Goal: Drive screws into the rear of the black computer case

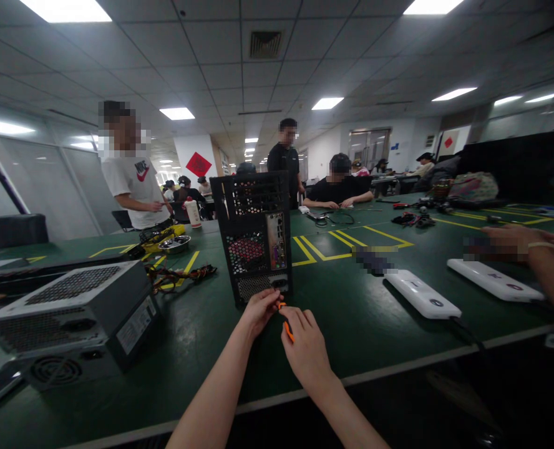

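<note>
A black computer case point(262, 249) stands upright on the green table, its rear side with perforated panels and ports turned to me. My left hand point(261, 313) is at the lower rear of the case, thumb and fingers pinched together; whatever they hold is too small or hidden. Close beside it, my right hand point(302, 346) is closed around an orange-handled tool point(288, 332). Its fingers cover most of the tool, so I cannot tell its exact kind. The fingertips of both hands nearly meet just in front of the power socket corner.
Stacked power supply units point(75, 312) stand at left, near bundled cables point(183, 274) and a metal bowl point(174, 243). White power banks point(422, 294) lie at right, by another person's arm point(551, 262). Other people sit or stand beyond the table point(352, 340).
</note>
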{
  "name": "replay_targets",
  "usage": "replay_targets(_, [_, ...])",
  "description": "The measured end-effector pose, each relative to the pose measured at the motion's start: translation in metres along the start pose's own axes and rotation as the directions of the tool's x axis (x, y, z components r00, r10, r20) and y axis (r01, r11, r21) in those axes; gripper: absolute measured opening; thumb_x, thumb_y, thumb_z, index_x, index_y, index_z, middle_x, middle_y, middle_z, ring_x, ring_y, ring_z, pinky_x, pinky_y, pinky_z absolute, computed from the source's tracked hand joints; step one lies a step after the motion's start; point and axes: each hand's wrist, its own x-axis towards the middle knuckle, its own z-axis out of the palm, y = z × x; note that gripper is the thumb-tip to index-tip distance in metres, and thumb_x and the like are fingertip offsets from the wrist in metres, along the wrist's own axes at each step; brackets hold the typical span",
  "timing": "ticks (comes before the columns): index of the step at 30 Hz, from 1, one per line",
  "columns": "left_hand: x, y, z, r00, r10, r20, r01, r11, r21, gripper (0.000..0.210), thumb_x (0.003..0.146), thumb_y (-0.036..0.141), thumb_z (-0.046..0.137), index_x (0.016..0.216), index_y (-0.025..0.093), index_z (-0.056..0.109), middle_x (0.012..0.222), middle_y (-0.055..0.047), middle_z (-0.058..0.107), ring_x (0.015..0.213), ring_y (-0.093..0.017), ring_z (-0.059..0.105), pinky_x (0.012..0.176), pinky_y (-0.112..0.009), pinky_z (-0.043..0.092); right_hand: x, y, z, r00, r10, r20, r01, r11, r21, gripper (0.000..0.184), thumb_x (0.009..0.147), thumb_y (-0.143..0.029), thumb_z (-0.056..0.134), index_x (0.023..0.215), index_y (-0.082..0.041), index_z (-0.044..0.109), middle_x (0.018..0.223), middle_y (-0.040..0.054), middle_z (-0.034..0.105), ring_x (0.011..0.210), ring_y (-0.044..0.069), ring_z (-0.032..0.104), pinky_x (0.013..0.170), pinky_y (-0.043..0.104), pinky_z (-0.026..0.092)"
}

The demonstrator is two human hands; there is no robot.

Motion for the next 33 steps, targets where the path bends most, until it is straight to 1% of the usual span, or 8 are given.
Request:
replay_targets(3, [0.0016, -0.0006, -0.0013, 1.0, -0.015, -0.019, 0.014, 1.0, -0.014, 0.013, 0.064, 0.015, 0.062, 0.075, 0.009, 0.059, 0.067, -0.005, 0.061, 0.052, -0.005, 0.053, 0.05, -0.015, 0.041, -0.0011, -0.0011, 0.0007, 0.996, 0.075, -0.051, -0.071, 0.995, 0.063, 0.023, 0.078, -0.022, 0.041, 0.101, -0.018, 0.043, 0.097, 0.0074, 0.049, 0.085, 0.017, 0.052, 0.069, 0.031, 0.046])
replay_targets(6, [0.0023, -0.0001, -0.0018, 0.999, -0.031, -0.012, 0.03, 0.999, -0.029, 0.011, 0.064, 0.014, 0.062, 0.074, 0.009, 0.058, 0.068, -0.006, 0.061, 0.052, -0.006, 0.053, 0.05, -0.016, 0.042, -0.0026, -0.0009, 0.002, 0.99, 0.14, -0.021, -0.137, 0.983, 0.123, 0.024, 0.082, -0.024, 0.034, 0.104, -0.018, 0.04, 0.094, 0.0068, 0.048, 0.077, 0.015, 0.055, 0.059, 0.026, 0.047])
replay_targets(14, [-0.0005, 0.0028, 0.0005, 0.999, -0.029, -0.033, 0.028, 0.999, -0.036, 0.014, 0.065, 0.012, 0.06, 0.078, 0.008, 0.059, 0.072, -0.007, 0.063, 0.056, -0.007, 0.055, 0.051, -0.016, 0.043, -0.0005, 0.0004, -0.0007, 1.0, 0.002, 0.006, -0.002, 1.0, -0.021, 0.03, 0.074, -0.007, 0.038, 0.101, -0.019, 0.044, 0.091, 0.005, 0.054, 0.081, 0.018, 0.051, 0.073, 0.035, 0.043])
replay_targets(18, [0.0009, 0.0019, 0.0003, 0.998, -0.034, -0.059, 0.032, 0.999, -0.04, 0.015, 0.064, 0.011, 0.061, 0.079, 0.008, 0.059, 0.071, -0.007, 0.063, 0.053, -0.006, 0.055, 0.052, -0.016, 0.044, -0.0008, -0.0014, -0.0018, 0.996, 0.07, -0.051, -0.067, 0.996, 0.062, 0.022, 0.079, -0.02, 0.04, 0.1, -0.019, 0.044, 0.095, 0.0068, 0.05, 0.083, 0.017, 0.052, 0.068, 0.031, 0.045])
replay_targets(22, [0.0013, 0.001, -0.0001, 0.998, -0.028, -0.061, 0.026, 0.999, -0.041, 0.014, 0.064, 0.011, 0.061, 0.078, 0.008, 0.059, 0.071, -0.007, 0.063, 0.054, -0.007, 0.056, 0.053, -0.017, 0.045, -0.0023, -0.0009, 0.0004, 0.991, 0.132, -0.025, -0.129, 0.986, 0.108, 0.023, 0.083, -0.023, 0.032, 0.103, -0.018, 0.041, 0.094, 0.0068, 0.048, 0.075, 0.015, 0.055, 0.057, 0.026, 0.046])
replay_targets(26, [-0.0003, 0.0011, 0.0, 1.0, -0.016, -0.015, 0.015, 0.999, -0.033, 0.015, 0.065, 0.015, 0.061, 0.078, 0.008, 0.06, 0.074, -0.008, 0.063, 0.057, -0.008, 0.056, 0.052, -0.016, 0.044, -0.0013, 0.0006, 0.0012, 0.999, 0.041, -0.004, -0.041, 0.999, -0.02, 0.026, 0.078, -0.012, 0.037, 0.102, -0.018, 0.044, 0.088, 0.0051, 0.053, 0.077, 0.017, 0.052, 0.067, 0.033, 0.044])
replay_targets(29, [-0.0002, 0.0007, -0.0003, 1.0, -0.016, -0.001, 0.016, 0.999, -0.031, 0.015, 0.065, 0.016, 0.061, 0.077, 0.008, 0.06, 0.073, -0.008, 0.063, 0.056, -0.007, 0.056, 0.05, -0.015, 0.043, 0.0, 0.0003, 0.0, 1.0, -0.014, 0.022, 0.015, 0.999, -0.043, 0.03, 0.075, -0.007, 0.039, 0.101, -0.02, 0.045, 0.089, 0.004, 0.054, 0.078, 0.018, 0.05, 0.073, 0.036, 0.042])
replay_targets(33, [0.0013, 0.0, -0.0009, 1.0, -0.021, -0.014, 0.02, 0.999, -0.038, 0.013, 0.064, 0.013, 0.062, 0.075, 0.008, 0.06, 0.072, -0.007, 0.063, 0.055, -0.007, 0.055, 0.053, -0.016, 0.045, -0.0008, -0.0016, -0.0009, 0.996, 0.082, -0.018, -0.081, 0.996, 0.042, 0.026, 0.078, -0.021, 0.043, 0.104, -0.017, 0.042, 0.099, 0.0076, 0.048, 0.086, 0.018, 0.05, 0.072, 0.033, 0.044])
